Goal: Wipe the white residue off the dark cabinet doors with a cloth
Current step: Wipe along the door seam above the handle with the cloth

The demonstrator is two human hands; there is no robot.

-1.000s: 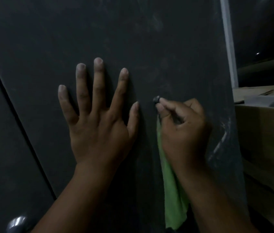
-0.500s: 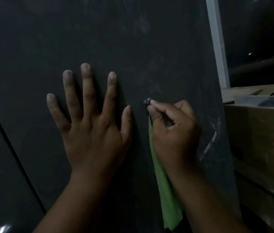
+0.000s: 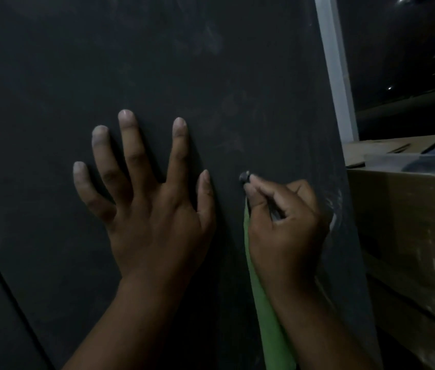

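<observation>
The dark cabinet door point(image 3: 157, 62) fills most of the view. My left hand point(image 3: 152, 209) lies flat against it with fingers spread. Beside it, my right hand point(image 3: 285, 225) has its fingers curled and pinches a small dark object point(image 3: 244, 177) against the door. A green cloth point(image 3: 267, 316) hangs down from under that hand along my wrist. White residue point(image 3: 335, 206) streaks the door near its right edge, just right of my right hand. Fainter smears point(image 3: 211, 38) show higher up.
A pale vertical frame strip point(image 3: 333, 62) borders the door on the right. Beyond it stands a brown cardboard box point(image 3: 411, 222) with dark items on top. A seam to another dark door point(image 3: 2, 289) runs at the lower left.
The view has shifted, so both hands sit a little lower and further left in frame. The round knob at the bottom left has left the view. Both hands keep their pose on the door.
</observation>
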